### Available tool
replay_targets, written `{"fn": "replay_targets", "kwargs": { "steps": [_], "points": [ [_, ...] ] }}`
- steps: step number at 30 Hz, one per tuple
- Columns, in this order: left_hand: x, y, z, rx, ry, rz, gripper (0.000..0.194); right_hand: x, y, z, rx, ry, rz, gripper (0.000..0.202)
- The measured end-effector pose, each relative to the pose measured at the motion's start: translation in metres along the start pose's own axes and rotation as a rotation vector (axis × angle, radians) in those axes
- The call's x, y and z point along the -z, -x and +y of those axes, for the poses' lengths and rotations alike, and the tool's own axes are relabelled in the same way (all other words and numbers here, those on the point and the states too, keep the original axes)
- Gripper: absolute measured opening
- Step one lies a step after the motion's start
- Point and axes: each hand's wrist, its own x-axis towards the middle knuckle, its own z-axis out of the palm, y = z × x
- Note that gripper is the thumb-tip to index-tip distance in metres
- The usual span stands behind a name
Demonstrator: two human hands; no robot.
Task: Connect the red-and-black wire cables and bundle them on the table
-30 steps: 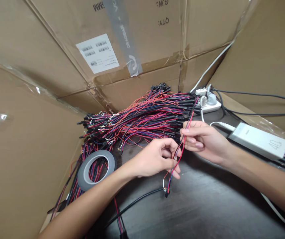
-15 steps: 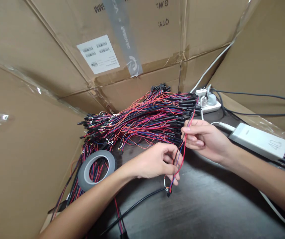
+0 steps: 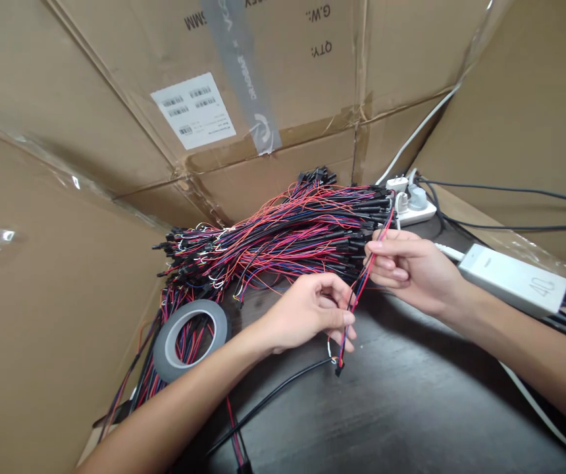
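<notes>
Handling a single set of wires appeared to be the step in hand, most likely straightening or separating its strands. The wires were located in front of the pile, above the counter, and sloped from the power strip side down toward the operator. The right hand pinched the upper portion between thumb and forefinger. The left hand grasped the lower portion between thumb and fingers, its remaining fingers loosely curled. Below the left hand, the wires terminated at a black connector; a black cable ran up to this end, although its attachment could not be confirmed. The tape roll lay to the left, over other wires, and was not touched by either hand. The charger stood beyond the right wrist. In judgement, the next move called for light, even tension between both grips, with the strands kept from crossing and no sharp pull applied at the connector.
</notes>
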Motion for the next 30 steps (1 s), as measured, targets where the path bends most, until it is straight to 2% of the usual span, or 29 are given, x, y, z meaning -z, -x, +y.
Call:
{"fn": "replay_targets", "kwargs": {
  "steps": [13, 22, 30],
  "points": [
    [-0.008, -0.001, 0.0, -0.077, 0.003, 0.147, 0.039, -0.003, 0.0, 0.008, 0.034, -0.001, 0.045, 0.038],
    [-0.007, -0.003, -0.001, -0.146, -0.098, 0.244, 0.032, -0.007, 0.002, 0.019, -0.014, 0.05, 0.042, 0.039],
    [-0.008, -0.002, 0.0, -0.143, -0.119, 0.257, 0.024, -0.005, 0.004, 0.021, -0.027, 0.08, -0.011, 0.034]
  ]
}}
